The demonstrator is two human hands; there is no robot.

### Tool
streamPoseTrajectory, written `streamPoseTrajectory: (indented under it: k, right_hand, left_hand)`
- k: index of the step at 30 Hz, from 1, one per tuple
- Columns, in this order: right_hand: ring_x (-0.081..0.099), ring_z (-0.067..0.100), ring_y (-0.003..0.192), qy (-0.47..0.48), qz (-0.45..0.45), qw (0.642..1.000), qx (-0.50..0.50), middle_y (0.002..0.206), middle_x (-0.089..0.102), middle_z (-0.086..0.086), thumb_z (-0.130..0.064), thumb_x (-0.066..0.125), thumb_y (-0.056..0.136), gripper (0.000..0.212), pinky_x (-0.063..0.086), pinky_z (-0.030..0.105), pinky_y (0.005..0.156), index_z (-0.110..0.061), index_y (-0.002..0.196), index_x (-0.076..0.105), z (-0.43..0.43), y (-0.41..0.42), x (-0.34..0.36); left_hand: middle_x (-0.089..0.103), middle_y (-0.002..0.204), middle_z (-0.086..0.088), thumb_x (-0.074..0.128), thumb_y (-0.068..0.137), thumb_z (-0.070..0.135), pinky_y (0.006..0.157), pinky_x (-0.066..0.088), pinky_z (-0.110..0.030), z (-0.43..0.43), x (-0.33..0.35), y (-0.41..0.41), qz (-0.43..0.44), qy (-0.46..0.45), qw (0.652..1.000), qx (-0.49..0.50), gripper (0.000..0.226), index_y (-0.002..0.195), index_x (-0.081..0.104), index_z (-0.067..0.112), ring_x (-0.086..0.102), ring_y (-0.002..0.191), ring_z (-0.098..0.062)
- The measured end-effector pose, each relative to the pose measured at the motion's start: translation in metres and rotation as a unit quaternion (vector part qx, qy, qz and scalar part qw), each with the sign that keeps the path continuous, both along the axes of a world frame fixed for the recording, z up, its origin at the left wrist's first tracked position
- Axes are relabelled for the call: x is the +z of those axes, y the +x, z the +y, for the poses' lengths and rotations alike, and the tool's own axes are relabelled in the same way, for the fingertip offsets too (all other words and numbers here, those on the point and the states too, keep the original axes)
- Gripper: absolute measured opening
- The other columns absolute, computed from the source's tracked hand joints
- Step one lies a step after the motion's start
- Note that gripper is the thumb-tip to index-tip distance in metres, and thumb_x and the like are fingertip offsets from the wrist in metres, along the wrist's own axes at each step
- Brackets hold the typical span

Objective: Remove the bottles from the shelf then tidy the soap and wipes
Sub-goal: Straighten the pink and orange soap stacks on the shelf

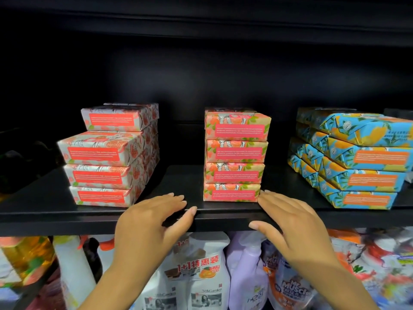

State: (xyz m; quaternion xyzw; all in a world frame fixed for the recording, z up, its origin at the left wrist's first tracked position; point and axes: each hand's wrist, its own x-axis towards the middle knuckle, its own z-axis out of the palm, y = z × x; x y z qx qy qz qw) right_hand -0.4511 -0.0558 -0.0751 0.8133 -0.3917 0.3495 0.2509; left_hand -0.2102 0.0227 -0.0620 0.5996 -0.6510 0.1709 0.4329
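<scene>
Our left hand [154, 220], right hand [290, 222] flat, fingers straight, hold nothing; uneven push could topple middle stack [234, 153].

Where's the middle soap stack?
The middle soap stack stands centre of the black shelf in the head view, between the white stack and the blue stack, right hand beside its bottom corner.

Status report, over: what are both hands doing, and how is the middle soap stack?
Left hand open, resting on shelf edge. Right hand open, fingertips by middle soap stack, four boxes high, upright. Nothing between hands and stack.
</scene>
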Motion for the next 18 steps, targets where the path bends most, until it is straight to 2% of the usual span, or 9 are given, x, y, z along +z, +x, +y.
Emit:
streamPoseTrajectory:
  k: [5, 8, 11, 14, 16, 18]
  right_hand:
    - [0.068, 0.019, 0.096, 0.002, 0.002, 1.000, -0.003, 0.104, 0.071, 0.002, -0.057, 0.013, 0.096, 0.076, 0.053, 0.030, 0.079, -0.011, 0.103, 0.072, 0.001, 0.001, 0.001]
    - [0.068, 0.018, 0.097, 0.020, 0.002, 1.000, -0.003, 0.106, 0.071, 0.001, -0.060, 0.015, 0.095, 0.075, 0.053, 0.038, 0.078, -0.012, 0.104, 0.072, 0.002, 0.000, 0.003]
    - [0.063, 0.013, 0.104, 0.075, -0.020, 0.997, 0.022, 0.113, 0.068, -0.002, -0.065, 0.025, 0.090, 0.069, 0.044, 0.032, 0.087, -0.016, 0.111, 0.069, 0.005, -0.004, 0.006]
    - [0.050, -0.001, 0.112, 0.144, -0.114, 0.979, 0.089, 0.118, 0.064, -0.007, -0.059, 0.045, 0.083, 0.056, 0.038, 0.017, 0.095, -0.019, 0.115, 0.068, 0.012, -0.015, 0.018]
    - [0.052, 0.003, 0.110, 0.107, -0.160, 0.976, 0.103, 0.114, 0.065, -0.007, -0.047, 0.052, 0.084, 0.045, 0.038, 0.014, 0.096, -0.015, 0.109, 0.070, 0.018, -0.026, 0.030]
    - [0.057, 0.008, 0.106, 0.035, -0.187, 0.977, 0.097, 0.110, 0.066, -0.004, -0.035, 0.056, 0.086, 0.035, 0.041, 0.017, 0.096, -0.010, 0.105, 0.070, 0.027, -0.042, 0.046]
  left_hand:
    - [0.074, 0.089, 0.010, 0.053, 0.079, 0.052, 0.078, 0.044, -0.016, -0.001, -0.001, 0.000, -0.007, -0.010, 1.000, -0.003, 0.041, 0.084, 0.078, 0.020, 0.069, 0.089, -0.007]
    - [0.074, 0.090, 0.009, 0.052, 0.080, 0.052, 0.079, 0.044, -0.016, -0.002, -0.001, 0.002, -0.019, -0.007, 1.000, -0.007, 0.042, 0.085, 0.078, 0.020, 0.069, 0.090, -0.008]
    - [0.074, 0.089, 0.006, 0.053, 0.081, 0.049, 0.076, 0.048, -0.019, 0.000, -0.001, 0.004, -0.034, -0.016, 0.999, -0.021, 0.040, 0.085, 0.078, 0.018, 0.070, 0.088, -0.013]
    - [0.072, 0.081, 0.007, 0.058, 0.085, 0.039, 0.072, 0.051, -0.024, 0.002, 0.000, -0.002, -0.056, -0.071, 0.994, -0.060, 0.030, 0.081, 0.076, 0.016, 0.068, 0.079, -0.011]
    - [0.071, 0.078, 0.007, 0.060, 0.086, 0.032, 0.066, 0.051, -0.030, 0.000, 0.003, -0.016, -0.069, -0.107, 0.987, -0.099, 0.024, 0.079, 0.075, 0.015, 0.066, 0.075, -0.012]
    - [0.070, 0.077, 0.006, 0.061, 0.087, 0.028, 0.063, 0.051, -0.033, -0.004, 0.005, -0.036, -0.076, -0.129, 0.980, -0.134, 0.022, 0.079, 0.074, 0.014, 0.066, 0.073, -0.014]
